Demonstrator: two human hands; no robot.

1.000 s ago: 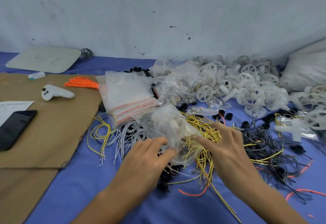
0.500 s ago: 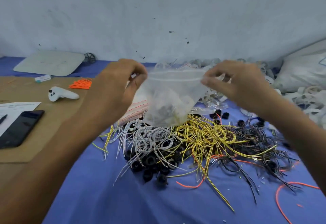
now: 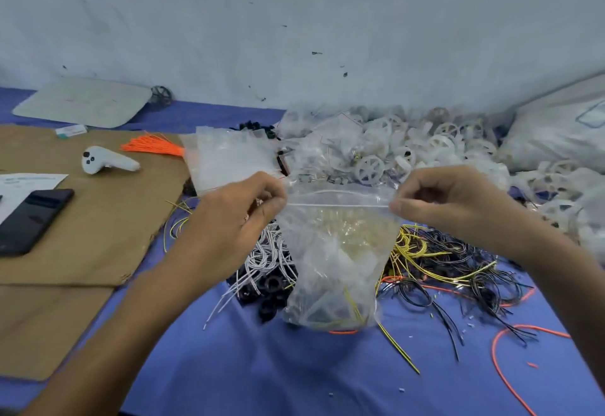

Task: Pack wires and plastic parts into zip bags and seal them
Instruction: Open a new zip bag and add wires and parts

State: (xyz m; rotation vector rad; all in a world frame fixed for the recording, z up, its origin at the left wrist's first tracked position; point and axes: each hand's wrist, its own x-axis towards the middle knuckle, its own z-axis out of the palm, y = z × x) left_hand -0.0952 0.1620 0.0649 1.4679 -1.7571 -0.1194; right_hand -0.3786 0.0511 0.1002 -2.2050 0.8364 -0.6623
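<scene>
We pinched the filled zip bag (image 3: 334, 252) taut between left hand (image 3: 242, 219) and right hand (image 3: 448, 206), sealing likely next.

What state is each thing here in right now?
zip bag: held up by its top corners, filled with plastic parts and wire
left hand: pinching the bag's left corner
right hand: pinching the bag's right corner
empty bags: stacked flat
phone: screen dark, lying flat
yellow wires: loose, tangled
</scene>
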